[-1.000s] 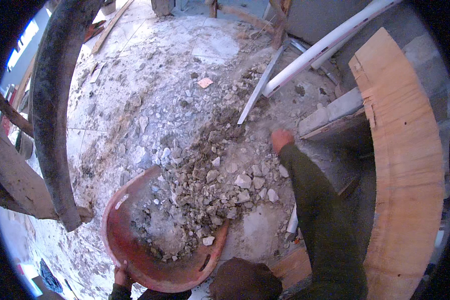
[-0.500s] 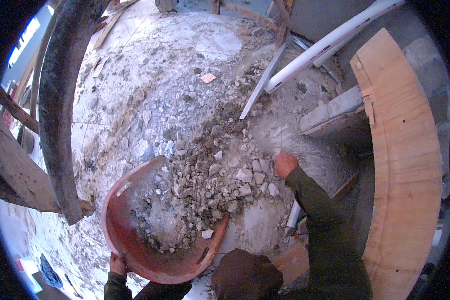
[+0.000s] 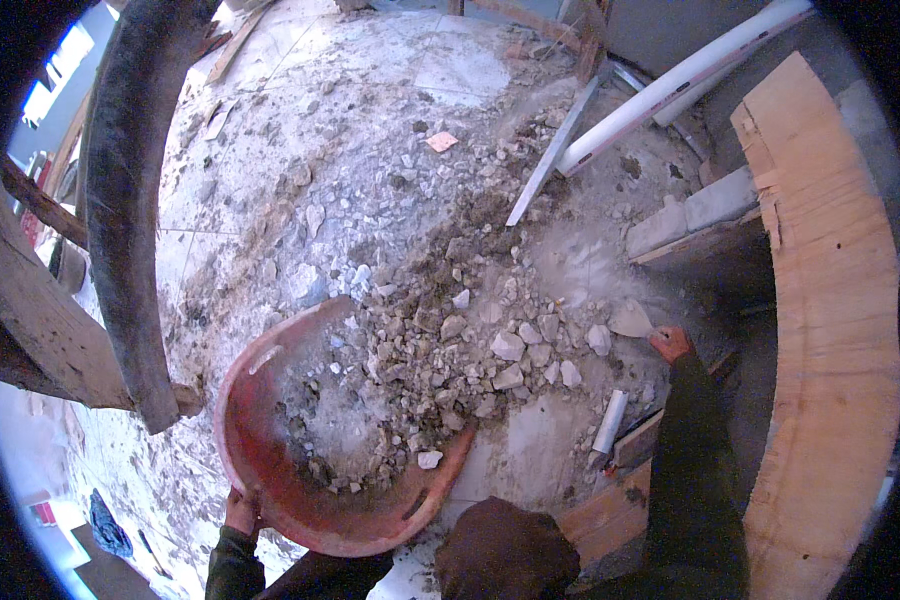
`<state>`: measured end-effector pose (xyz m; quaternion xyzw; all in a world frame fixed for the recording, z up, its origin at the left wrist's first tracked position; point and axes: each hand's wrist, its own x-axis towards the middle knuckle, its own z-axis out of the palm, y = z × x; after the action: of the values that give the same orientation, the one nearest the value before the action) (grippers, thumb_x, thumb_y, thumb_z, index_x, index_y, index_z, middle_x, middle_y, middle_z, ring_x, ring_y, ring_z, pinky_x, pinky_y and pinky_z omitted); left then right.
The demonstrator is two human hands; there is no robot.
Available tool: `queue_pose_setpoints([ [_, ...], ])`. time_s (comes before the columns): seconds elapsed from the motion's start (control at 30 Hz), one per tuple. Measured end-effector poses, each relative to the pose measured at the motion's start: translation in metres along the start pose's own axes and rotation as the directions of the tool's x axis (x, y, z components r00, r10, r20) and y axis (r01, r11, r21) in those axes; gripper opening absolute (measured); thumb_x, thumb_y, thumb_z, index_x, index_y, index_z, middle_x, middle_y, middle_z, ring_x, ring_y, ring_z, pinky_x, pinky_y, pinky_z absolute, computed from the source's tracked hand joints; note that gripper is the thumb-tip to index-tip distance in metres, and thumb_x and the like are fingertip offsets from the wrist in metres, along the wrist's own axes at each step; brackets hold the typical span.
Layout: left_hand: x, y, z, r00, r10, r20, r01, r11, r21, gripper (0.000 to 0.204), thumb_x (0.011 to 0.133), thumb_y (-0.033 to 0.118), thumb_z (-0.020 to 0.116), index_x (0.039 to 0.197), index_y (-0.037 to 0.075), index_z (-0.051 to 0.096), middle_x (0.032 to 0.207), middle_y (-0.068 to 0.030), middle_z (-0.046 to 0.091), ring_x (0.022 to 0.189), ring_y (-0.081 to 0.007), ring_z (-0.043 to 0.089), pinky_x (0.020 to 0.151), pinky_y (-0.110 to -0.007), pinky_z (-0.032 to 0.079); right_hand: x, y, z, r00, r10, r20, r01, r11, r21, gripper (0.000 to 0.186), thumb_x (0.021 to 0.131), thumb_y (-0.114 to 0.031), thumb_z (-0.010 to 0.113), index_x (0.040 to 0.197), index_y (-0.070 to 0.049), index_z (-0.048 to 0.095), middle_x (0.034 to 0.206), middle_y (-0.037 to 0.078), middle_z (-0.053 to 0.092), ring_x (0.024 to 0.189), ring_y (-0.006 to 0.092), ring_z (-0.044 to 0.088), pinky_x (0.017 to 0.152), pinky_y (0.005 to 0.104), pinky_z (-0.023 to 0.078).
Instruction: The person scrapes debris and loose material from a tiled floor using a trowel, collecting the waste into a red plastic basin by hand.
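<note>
Two things you are gripping: the basin [image 3: 252, 440] at its eight o'clock with left hand [image 3: 242, 511], the scraper [image 3: 630, 319] with right hand [image 3: 672, 343], which is shifting toward four o'clock, leaving rubble [image 3: 454, 327] between.

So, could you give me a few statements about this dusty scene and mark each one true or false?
1. The left hand is at the rim of the reddish tub. True.
2. The pale wooden board is to the right of the right hand. True.
3. The right hand is empty. False: it holds a tool with a flat, pale blade.
4. Rubble lies both in the tub and on the floor. True.
5. The long white pipe is to the left of the tub. False: it is to the right of the tub, toward the top of the picture.
</note>
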<state>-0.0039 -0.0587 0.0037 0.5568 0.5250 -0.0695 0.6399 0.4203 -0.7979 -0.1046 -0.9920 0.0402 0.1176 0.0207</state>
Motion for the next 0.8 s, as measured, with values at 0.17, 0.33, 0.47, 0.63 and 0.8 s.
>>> queue_pose_setpoints([
  [0.17,0.003,0.007,0.011,0.999,-0.050,-0.004,0.050,0.999,-0.010,0.043,0.083,0.016,0.050,0.122,0.010,0.036,0.102,-0.0114,0.055,0.082,-0.0275,0.059,0.053,-0.045,0.055,0.000,-0.055,-0.027,0.990,-0.142,0.010,0.140,0.984,0.112,0.042,0.066,-0.041,0.064,0.091,-0.007,0.066,0.084,0.018,0.062,0.083,0.0317,0.061,0.074,0.0396,0.046],
  [0.33,0.028,-0.026,-0.022,0.991,0.094,0.090,-0.109,0.977,0.182,0.046,0.081,0.018,0.053,0.123,0.010,0.036,0.105,-0.0121,0.054,0.086,-0.0288,0.059,0.054,-0.045,0.055,0.031,-0.037,-0.017,0.955,-0.283,0.087,0.277,0.958,0.076,0.039,0.064,-0.038,0.064,0.087,-0.007,0.066,0.074,0.017,0.062,0.073,0.0302,0.062,0.066,0.0399,0.047],
  [0.47,-0.003,0.024,0.017,0.999,-0.024,-0.028,0.026,0.995,0.097,0.045,0.081,0.017,0.052,0.123,0.009,0.036,0.107,-0.0127,0.053,0.088,-0.0294,0.059,0.055,-0.045,0.056,0.022,-0.055,-0.030,0.953,-0.297,0.063,0.299,0.954,-0.017,0.039,0.063,-0.040,0.064,0.084,-0.007,0.066,0.073,0.018,0.062,0.071,0.0312,0.061,0.064,0.0396,0.047],
  [0.63,0.006,0.013,0.004,0.999,-0.051,-0.006,0.051,0.998,0.033,0.048,0.081,0.012,0.049,0.126,0.010,0.032,0.108,-0.0132,0.053,0.086,-0.0294,0.060,0.057,-0.045,0.056,0.006,-0.136,0.006,0.838,-0.529,0.134,0.531,0.847,0.018,0.043,0.065,-0.047,0.061,0.085,-0.010,0.067,0.079,0.017,0.062,0.074,0.0331,0.060,0.068,0.0413,0.047],
  [0.8,0.011,0.012,0.007,1.000,-0.016,-0.002,0.016,1.000,0.015,0.048,0.080,0.012,0.050,0.125,0.010,0.033,0.107,-0.0121,0.054,0.085,-0.0293,0.060,0.055,-0.045,0.055,-0.021,-0.235,0.028,0.723,-0.679,0.127,0.688,0.725,-0.042,0.043,0.070,-0.050,0.053,0.079,-0.010,0.066,0.078,0.014,0.063,0.077,0.0310,0.060,0.069,0.0463,0.045],
])
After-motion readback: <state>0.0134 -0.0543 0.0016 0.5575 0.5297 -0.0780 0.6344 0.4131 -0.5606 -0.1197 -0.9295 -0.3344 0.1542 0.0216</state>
